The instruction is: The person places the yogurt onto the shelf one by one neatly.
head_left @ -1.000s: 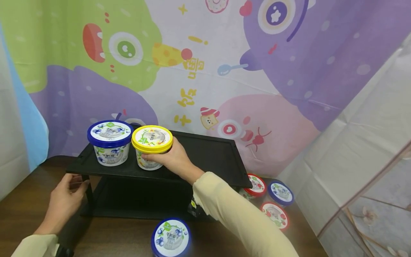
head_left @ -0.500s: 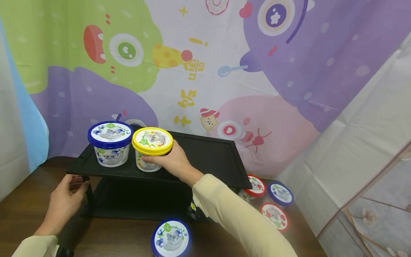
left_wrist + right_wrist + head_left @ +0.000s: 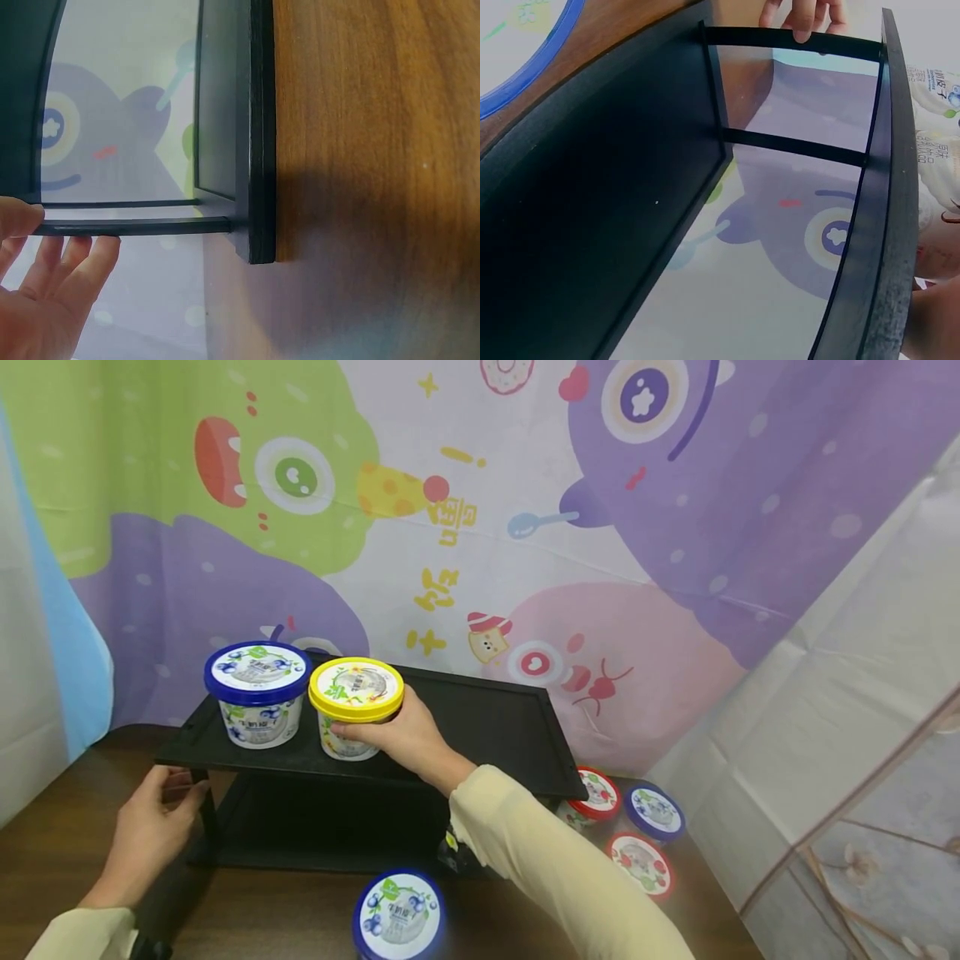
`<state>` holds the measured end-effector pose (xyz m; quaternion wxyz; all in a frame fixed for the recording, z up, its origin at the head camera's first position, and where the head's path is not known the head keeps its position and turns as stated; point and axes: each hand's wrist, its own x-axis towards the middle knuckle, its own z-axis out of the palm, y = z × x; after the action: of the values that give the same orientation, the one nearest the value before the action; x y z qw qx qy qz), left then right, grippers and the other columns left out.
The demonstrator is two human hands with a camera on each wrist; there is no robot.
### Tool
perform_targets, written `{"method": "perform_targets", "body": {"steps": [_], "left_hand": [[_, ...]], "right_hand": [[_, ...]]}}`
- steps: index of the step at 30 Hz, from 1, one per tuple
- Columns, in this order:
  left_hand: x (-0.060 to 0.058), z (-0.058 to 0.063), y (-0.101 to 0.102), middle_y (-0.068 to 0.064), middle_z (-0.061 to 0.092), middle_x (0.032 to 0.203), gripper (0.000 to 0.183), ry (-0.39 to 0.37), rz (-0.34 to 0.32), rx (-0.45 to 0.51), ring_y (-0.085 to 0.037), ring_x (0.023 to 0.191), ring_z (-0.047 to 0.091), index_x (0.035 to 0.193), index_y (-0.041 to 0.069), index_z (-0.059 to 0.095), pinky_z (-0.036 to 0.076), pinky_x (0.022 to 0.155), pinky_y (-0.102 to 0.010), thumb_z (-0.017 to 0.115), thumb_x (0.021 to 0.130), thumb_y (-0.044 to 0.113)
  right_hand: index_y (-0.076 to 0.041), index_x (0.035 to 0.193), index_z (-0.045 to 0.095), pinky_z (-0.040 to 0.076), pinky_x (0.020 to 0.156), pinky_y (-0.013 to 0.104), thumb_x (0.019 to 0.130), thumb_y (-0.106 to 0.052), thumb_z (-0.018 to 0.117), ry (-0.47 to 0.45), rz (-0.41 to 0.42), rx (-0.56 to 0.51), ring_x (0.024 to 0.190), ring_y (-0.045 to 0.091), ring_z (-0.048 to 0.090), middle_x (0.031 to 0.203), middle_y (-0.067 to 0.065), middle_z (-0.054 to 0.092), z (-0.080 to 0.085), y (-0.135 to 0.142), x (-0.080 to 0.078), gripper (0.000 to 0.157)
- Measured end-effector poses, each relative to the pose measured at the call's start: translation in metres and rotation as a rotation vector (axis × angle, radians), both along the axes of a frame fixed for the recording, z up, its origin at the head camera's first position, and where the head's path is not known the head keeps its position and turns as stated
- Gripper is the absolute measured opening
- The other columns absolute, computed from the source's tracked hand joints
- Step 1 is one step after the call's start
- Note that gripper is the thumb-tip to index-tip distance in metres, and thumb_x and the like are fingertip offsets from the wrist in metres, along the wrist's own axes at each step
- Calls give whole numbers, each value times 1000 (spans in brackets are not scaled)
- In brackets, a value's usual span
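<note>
My right hand (image 3: 412, 735) grips a yellow-lidded tub (image 3: 356, 689) on the front part of the black two-tier rack's upper shelf (image 3: 487, 718). Close on its left stands a blue-lidded tub (image 3: 258, 693) with blueberry print. My left hand (image 3: 153, 818) holds the rack's front left post (image 3: 206, 810). The left wrist view shows the thumb on one side of that post (image 3: 150, 226) and the fingers on the other. In the right wrist view, the right hand (image 3: 930, 322) shows only partly at the edge.
Another blue-lidded tub (image 3: 399, 917) stands on the wooden table in front of the rack. Right of the rack are a red-lidded tub (image 3: 598, 793), a blue-lidded tub (image 3: 655, 812) and a second red-lidded one (image 3: 641, 864). A printed curtain (image 3: 495, 552) hangs behind.
</note>
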<state>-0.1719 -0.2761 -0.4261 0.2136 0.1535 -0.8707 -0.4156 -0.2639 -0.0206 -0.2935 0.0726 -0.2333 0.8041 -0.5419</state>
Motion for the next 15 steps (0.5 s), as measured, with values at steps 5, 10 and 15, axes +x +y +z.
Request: {"method": "perform_targets", "body": {"steps": [5, 10, 15], "left_hand": [[0, 0, -1, -36, 47, 122, 38, -2, -23, 13, -53, 108, 47, 128, -3, 39, 44, 78, -65, 47, 97, 16], [0, 0, 0, -35, 49, 120, 35, 26, -25, 1, -52, 106, 49, 126, -2, 41, 45, 77, -64, 48, 96, 15], [1, 0, 0, -35, 50, 119, 34, 43, -20, -10, -51, 105, 50, 124, -3, 43, 45, 76, -63, 48, 95, 13]], "right_hand": [[-28, 127, 44, 50, 88, 26, 72, -29, 80, 4, 21, 0, 104, 5, 55, 118, -12, 56, 0, 1, -2, 66], [-27, 127, 46, 50, 88, 24, 74, -23, 79, -8, 61, -29, 103, 3, 56, 117, -12, 58, 2, 2, -2, 63], [-28, 128, 44, 48, 90, 26, 74, -23, 79, -34, 73, 0, 104, 4, 56, 119, -12, 57, 4, 4, 0, 65]]}}
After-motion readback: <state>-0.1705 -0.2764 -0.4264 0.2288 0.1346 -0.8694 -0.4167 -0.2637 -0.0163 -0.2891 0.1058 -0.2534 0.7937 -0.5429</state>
